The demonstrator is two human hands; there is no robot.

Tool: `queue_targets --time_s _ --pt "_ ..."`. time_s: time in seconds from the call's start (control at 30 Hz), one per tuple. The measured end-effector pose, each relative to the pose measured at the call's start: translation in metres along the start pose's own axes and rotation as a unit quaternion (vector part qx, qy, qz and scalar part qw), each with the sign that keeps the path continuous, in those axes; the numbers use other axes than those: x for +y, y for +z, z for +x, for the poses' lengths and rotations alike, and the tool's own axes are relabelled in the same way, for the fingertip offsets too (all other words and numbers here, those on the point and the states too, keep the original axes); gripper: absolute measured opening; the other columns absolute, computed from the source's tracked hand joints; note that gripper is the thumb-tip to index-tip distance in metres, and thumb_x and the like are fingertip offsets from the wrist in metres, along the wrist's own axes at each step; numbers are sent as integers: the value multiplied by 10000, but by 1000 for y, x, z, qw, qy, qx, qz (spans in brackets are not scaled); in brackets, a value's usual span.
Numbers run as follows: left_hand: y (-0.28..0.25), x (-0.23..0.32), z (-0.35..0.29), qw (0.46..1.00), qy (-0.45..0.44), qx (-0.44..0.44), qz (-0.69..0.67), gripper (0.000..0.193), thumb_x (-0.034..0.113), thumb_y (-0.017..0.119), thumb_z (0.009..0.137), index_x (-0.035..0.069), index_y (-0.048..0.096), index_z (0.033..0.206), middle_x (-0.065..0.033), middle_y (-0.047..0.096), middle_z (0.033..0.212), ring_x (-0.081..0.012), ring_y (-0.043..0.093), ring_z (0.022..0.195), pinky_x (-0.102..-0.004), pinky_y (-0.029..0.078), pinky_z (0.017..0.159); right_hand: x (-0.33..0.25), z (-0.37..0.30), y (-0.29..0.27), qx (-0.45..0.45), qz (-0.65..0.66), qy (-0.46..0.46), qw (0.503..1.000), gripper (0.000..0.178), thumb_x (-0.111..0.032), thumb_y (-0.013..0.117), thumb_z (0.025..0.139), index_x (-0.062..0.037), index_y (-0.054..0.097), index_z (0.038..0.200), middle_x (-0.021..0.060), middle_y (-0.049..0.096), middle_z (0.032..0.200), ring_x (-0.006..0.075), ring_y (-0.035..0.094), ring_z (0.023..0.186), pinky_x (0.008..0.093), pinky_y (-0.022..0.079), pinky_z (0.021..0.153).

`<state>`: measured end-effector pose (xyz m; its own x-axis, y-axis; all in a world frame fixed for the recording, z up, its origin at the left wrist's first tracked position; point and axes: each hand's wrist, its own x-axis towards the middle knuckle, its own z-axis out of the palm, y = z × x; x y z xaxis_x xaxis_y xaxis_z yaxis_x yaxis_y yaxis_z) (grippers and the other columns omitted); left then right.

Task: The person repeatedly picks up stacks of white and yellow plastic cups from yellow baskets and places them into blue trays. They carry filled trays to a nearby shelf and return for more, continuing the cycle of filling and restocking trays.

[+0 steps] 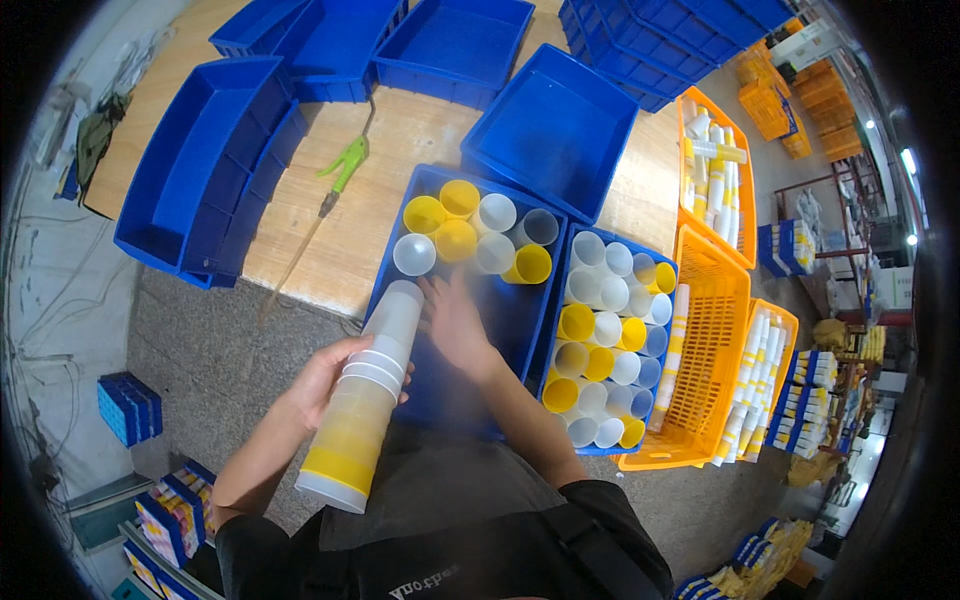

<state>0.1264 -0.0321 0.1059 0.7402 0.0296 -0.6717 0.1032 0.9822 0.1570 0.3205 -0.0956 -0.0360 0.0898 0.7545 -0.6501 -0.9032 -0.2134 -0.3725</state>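
Note:
My left hand (335,375) is wrapped round a long stack of nested plastic cups (352,440), frosted white with yellow near its lower end. The stack tilts, its upper end over the left edge of a blue crate (470,385). Slightly blurred, my right hand (455,320) is over that crate beside the stack's upper end, fingers apart and nothing visible in them. Yellow cups (457,240) and frosted white cups (495,212) stand mouth-up in the crate's far half. To the right, a second blue crate (550,410) is packed with white and yellow cups.
Empty blue crates (550,120) lie across the wooden table (400,135). A green air blow gun (346,165) with a hose rests among them. Farther right, orange baskets (700,340) hold long cup stacks. More stacked blue crates (130,408) stand on the floor at left.

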Motion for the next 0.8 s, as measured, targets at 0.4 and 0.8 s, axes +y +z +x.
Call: queue_targets --time_s 0.4,0.8 --pt "1 -18 44 993 -99 2 64 517 409 562 979 -21 503 1261 -199 664 1010 -282 699 856 -400 610 730 5 -73 -21 -23 -34 -40 998 514 -448 504 1000 -8 507 1267 142 600 1240 220 563 1124 381 428 976" --pt "6 -6 38 987 -111 30 116 628 480 592 945 -49 480 1265 -207 661 967 -272 697 811 -401 613 685 32 -78 -15 -157 55 -41 985 453 -442 511 997 -24 563 1162 85 659 1037 189 617 923 343 467 844"
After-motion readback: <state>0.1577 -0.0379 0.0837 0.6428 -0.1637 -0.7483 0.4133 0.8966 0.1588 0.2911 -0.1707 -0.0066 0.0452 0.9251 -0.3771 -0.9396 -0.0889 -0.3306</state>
